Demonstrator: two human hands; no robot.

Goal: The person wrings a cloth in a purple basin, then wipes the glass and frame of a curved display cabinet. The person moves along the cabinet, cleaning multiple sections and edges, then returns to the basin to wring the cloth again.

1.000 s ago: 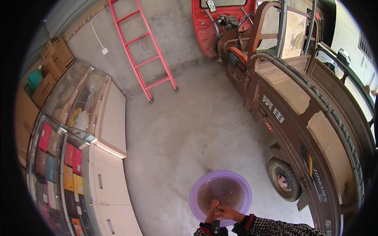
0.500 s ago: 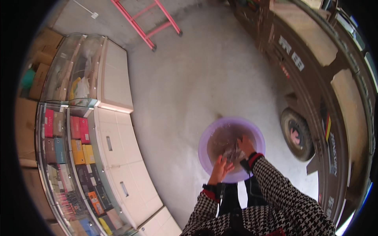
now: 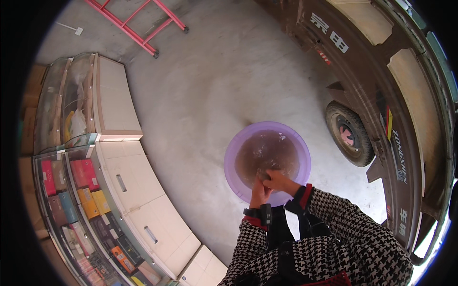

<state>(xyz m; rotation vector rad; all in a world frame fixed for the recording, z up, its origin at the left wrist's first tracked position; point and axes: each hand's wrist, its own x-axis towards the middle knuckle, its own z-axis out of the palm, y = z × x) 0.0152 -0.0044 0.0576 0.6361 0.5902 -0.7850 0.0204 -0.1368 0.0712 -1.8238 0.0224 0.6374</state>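
Observation:
A round purple basin (image 3: 230, 164) stands on the floor, holding murky brown water (image 3: 265, 150) with pale glints on its surface. Over its near side my two hands meet. My left hand (image 3: 260, 191) is closed, fingers pointing up toward the middle of the basin. From the right, my right hand (image 3: 281, 182) is closed against its fingertips. A small greyish bit shows between the fingers, too small to name. Both wrists wear dark bands, below houndstooth sleeves with red cuffs.
White drawer cabinets (image 3: 138, 190) topped by glass cases with coloured boxes line the left. A brown vehicle (image 3: 362, 90) with a wheel (image 3: 349, 134) stands close on the right. A red ladder (image 3: 131, 32) is at the far left, on the grey concrete floor (image 3: 191, 90).
My hands were apart and spread in the basin, around a greyish wet thing in the water. Now they have come together and closed at the near side. The view has shifted.

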